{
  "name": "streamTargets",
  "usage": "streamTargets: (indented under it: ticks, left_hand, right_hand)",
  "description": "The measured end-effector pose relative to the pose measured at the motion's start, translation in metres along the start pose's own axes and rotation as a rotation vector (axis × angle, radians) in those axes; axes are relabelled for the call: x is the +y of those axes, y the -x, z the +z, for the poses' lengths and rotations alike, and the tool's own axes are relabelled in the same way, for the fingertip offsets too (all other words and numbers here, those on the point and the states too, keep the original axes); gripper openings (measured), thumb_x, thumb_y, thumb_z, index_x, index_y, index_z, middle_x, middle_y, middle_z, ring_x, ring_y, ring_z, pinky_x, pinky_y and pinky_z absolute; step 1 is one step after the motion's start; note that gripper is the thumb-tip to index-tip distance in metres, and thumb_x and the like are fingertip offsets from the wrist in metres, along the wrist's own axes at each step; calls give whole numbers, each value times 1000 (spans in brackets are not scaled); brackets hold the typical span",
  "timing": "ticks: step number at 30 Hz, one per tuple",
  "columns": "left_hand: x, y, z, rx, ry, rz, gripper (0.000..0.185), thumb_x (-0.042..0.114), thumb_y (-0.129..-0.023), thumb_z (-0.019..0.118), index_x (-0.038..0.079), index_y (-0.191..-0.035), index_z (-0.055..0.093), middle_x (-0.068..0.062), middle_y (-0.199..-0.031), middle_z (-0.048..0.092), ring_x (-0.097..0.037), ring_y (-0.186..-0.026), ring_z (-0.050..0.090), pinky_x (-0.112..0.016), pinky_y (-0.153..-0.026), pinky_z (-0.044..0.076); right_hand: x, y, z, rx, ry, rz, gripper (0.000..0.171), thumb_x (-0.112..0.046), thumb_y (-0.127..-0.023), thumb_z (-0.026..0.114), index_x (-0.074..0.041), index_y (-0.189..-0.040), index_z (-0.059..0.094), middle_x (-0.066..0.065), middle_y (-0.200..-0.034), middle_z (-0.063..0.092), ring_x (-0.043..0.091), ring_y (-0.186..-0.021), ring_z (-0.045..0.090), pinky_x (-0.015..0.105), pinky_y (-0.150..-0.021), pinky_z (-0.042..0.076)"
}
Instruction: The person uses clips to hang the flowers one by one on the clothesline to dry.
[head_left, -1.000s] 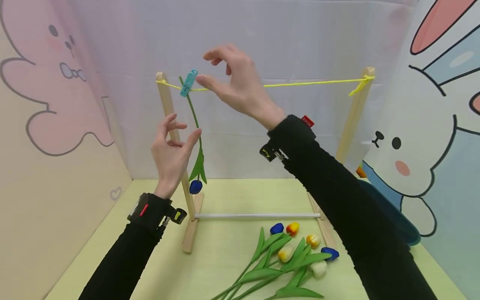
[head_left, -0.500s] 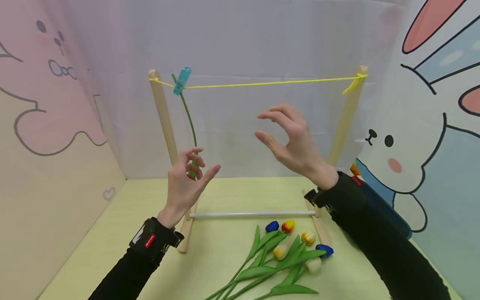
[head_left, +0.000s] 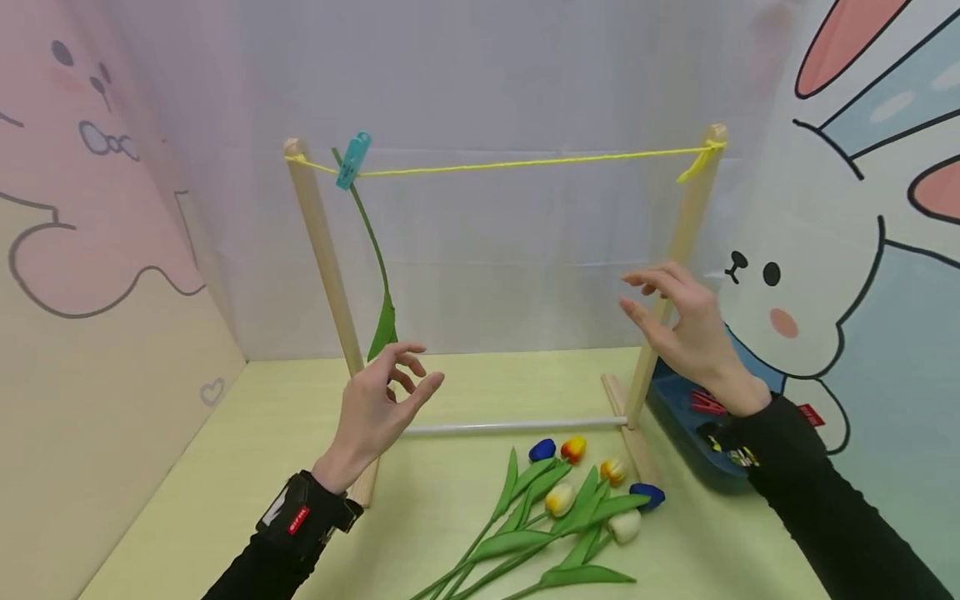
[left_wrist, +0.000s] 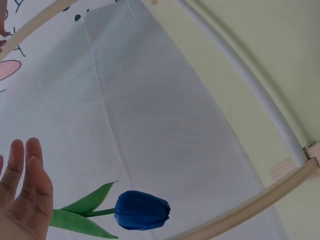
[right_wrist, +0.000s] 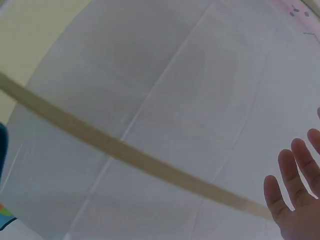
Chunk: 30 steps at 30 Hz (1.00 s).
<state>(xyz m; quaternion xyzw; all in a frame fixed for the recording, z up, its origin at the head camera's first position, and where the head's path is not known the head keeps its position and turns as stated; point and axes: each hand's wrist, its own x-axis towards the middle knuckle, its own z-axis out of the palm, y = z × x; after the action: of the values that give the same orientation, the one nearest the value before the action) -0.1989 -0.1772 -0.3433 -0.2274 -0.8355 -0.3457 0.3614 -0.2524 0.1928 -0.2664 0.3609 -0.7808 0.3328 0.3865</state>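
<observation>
A blue tulip (left_wrist: 142, 210) hangs head down from a yellow string (head_left: 480, 166), its stem (head_left: 369, 221) clamped near the string's left end by a teal clothespin (head_left: 353, 161). My left hand (head_left: 381, 408) is in front of the hanging flower and hides most of its bloom in the head view; its fingers are loosely bent and hold nothing. Over at the right post, my right hand (head_left: 686, 333) is in the air with relaxed fingers and nothing in its grasp. Several tulips in blue, white, yellow and orange (head_left: 573, 450) lie on the table below.
The string is tied between two wooden posts (head_left: 322, 258), joined low down by a white rod (head_left: 517, 427). A dark blue bin (head_left: 686, 450) with red clothespins (head_left: 707, 403) stands at the right, partly behind my right wrist.
My right hand has left the clothespin and moved right and down toward the bin. My left hand has dropped lower and slightly right. The tulip stays hanging on the string.
</observation>
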Motion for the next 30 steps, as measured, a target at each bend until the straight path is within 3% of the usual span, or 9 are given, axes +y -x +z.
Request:
streamTargets:
  ticks: [5,8,11,14,16,18,21,25,30]
  left_hand:
    - [-4,12,5,-40,5,-45,37,17,-86,79,10,-119,64,0,-84,69,-12,-69,66,-18,-54,47]
    - [-5,20,13,-75,20,-62,34,16,-87,79,10,-117,65,-1,-85,69,-14,-72,67,-18,-54,47]
    - [-4,33,25,-167,1,-79,32,20,-90,77,12,-118,65,1,-87,69,-14,-76,68,-16,-56,46]
    - [-3,46,36,-289,-32,-117,32,26,-92,74,14,-121,65,4,-92,71,-14,-80,68,-16,-62,46]
    - [-3,53,41,-357,-28,-159,32,27,-93,74,16,-121,65,5,-95,72,-14,-85,68,-17,-65,47]
    - [-4,58,44,-418,-26,-203,30,28,-94,73,17,-121,66,5,-99,73,-15,-88,68,-19,-68,48]
    - [-7,64,46,-544,14,-253,29,28,-96,69,15,-122,66,1,-106,73,-18,-96,68,-26,-74,52]
    - [-15,74,46,-736,125,-297,37,32,-99,64,8,-127,63,-10,-120,70,-28,-106,67,-39,-85,55]
    - [-18,80,45,-880,209,-343,44,33,-100,63,4,-132,59,-19,-129,66,-37,-117,64,-50,-95,54]
  right_hand:
    - [22,23,-18,-7,77,49,25,10,-86,71,4,-109,69,16,-95,65,-2,-92,50,12,-82,38]
    - [43,37,-26,-31,93,81,19,3,-91,69,0,-109,70,13,-93,65,-2,-88,49,11,-79,38]
    - [89,65,-32,-80,44,118,21,-5,-95,67,-9,-115,71,2,-99,68,-4,-90,49,12,-77,37]
    - [115,87,-41,-174,67,198,18,-14,-97,68,-12,-114,72,1,-100,69,-2,-87,51,19,-74,38]
    - [120,97,-48,-252,132,240,18,-14,-97,67,-11,-114,71,1,-100,69,2,-84,54,22,-73,41]
    - [101,97,-57,-364,250,307,16,-17,-97,67,-5,-108,70,9,-92,68,11,-77,55,30,-70,44]
    - [93,101,-66,-557,319,408,15,-13,-98,65,-1,-105,69,8,-89,69,12,-73,56,31,-69,48]
    - [99,110,-73,-821,299,535,12,-14,-98,64,-3,-95,69,2,-80,65,8,-65,49,28,-62,44]
    - [116,129,-72,-980,217,614,10,-10,-95,65,-3,-88,66,-1,-74,58,9,-63,45,26,-58,39]
